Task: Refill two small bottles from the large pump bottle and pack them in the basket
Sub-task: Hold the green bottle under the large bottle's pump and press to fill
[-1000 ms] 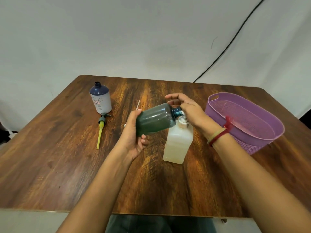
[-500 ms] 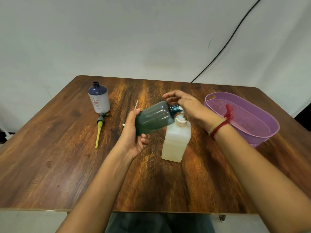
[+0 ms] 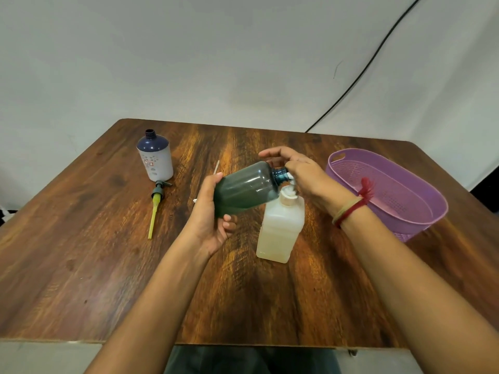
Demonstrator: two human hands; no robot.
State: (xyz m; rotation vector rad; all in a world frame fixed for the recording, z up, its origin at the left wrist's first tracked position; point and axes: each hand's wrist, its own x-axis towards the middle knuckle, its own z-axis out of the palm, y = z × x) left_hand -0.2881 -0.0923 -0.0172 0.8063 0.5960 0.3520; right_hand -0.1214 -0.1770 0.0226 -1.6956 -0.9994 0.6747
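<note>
Left hand: your left hand point(image 3: 209, 221) wraps around the base of the dark green bottle point(image 3: 247, 191), fingers curled under it and thumb up along its near side.
Dark green bottle: it is held off the table, tipped almost onto its side, with its blue neck pointing right and slightly up toward the pump on the large bottle.
Right hand: your right hand point(image 3: 302, 175) sits over the top of the large pump bottle point(image 3: 280, 225), fingers bent down over the pump head; how tightly they press I cannot tell. A red thread band point(image 3: 351, 209) circles that wrist.
Large pump bottle: pale and translucent, it stands upright on the table point(image 3: 81, 265) near the middle, just under the green bottle's neck.
Second small bottle: the white bottle with a navy shoulder point(image 3: 155, 156) stands upright and uncapped at the far left of the table.
Loose pump: a grey pump top with a yellow tube point(image 3: 156, 205) lies flat just in front of that bottle.
Basket: the purple basket point(image 3: 388, 195) sits on the right side of the table, beyond your right wrist.
Behind: a black cable point(image 3: 359, 79) runs down the pale backdrop.
</note>
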